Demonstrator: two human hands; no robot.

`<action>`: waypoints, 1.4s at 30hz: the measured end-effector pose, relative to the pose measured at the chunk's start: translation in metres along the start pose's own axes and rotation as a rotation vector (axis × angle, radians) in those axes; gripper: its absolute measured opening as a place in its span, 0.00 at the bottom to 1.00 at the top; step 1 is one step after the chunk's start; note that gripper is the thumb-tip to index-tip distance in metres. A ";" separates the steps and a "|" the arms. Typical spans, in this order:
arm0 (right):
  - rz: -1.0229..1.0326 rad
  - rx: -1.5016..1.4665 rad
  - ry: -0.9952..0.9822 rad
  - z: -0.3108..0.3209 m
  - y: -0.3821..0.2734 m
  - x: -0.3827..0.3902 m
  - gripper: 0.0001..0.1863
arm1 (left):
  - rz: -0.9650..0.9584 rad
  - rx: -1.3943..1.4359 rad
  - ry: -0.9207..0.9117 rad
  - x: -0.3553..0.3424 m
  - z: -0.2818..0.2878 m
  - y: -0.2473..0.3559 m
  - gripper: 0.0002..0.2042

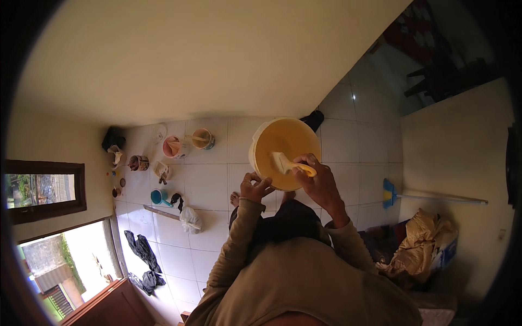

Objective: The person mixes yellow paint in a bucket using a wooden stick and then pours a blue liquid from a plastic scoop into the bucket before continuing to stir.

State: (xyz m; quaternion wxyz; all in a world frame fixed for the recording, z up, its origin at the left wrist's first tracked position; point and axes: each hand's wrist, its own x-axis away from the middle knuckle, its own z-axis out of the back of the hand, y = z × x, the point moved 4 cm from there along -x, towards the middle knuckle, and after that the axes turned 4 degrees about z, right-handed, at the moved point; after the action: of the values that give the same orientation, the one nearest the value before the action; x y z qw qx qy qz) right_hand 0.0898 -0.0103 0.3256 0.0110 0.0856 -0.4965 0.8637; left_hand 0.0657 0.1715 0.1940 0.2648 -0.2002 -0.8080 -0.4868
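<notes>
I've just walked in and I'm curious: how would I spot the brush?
Find the big yellow bucket in front of the person. At its near right rim, the right hand holds the brush. Its broad, pale head and short yellow handle set it apart from the bucket's plain inside wall behind it.

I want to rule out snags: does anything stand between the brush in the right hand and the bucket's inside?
Nothing visible does. The right hand holds the brush by its handle, its pale head over the bucket's open mouth. The left hand is at the near-left rim, clear of the head.
</notes>
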 end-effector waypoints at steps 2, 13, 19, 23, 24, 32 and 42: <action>0.065 0.026 0.056 0.034 0.019 0.008 0.14 | -0.008 0.040 -0.024 0.001 -0.027 -0.018 0.14; 0.001 -0.033 0.216 0.114 0.056 0.056 0.14 | 0.027 0.031 -0.070 0.023 -0.096 -0.068 0.15; 0.006 -0.085 0.302 0.103 0.044 0.088 0.14 | 0.050 0.029 -0.105 0.034 -0.081 -0.077 0.15; 0.094 -0.079 0.398 0.079 0.031 0.110 0.14 | 0.054 0.001 -0.157 0.059 -0.057 -0.060 0.13; 0.053 -0.089 0.400 0.072 0.027 0.117 0.14 | 0.063 -0.018 -0.170 0.067 -0.050 -0.058 0.12; 0.182 0.162 0.331 0.027 -0.039 0.143 0.13 | -0.026 -0.005 -0.192 0.106 0.010 -0.040 0.13; 0.362 0.585 0.241 -0.010 -0.062 0.122 0.18 | -0.134 0.206 -0.215 0.122 0.026 -0.029 0.15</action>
State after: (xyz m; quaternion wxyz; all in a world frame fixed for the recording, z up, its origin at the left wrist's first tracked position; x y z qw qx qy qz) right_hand -0.0257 0.0215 0.3933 -0.1087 -0.1064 -0.2304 0.9611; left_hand -0.0524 0.1898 0.2401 0.1629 -0.1687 -0.8889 -0.3937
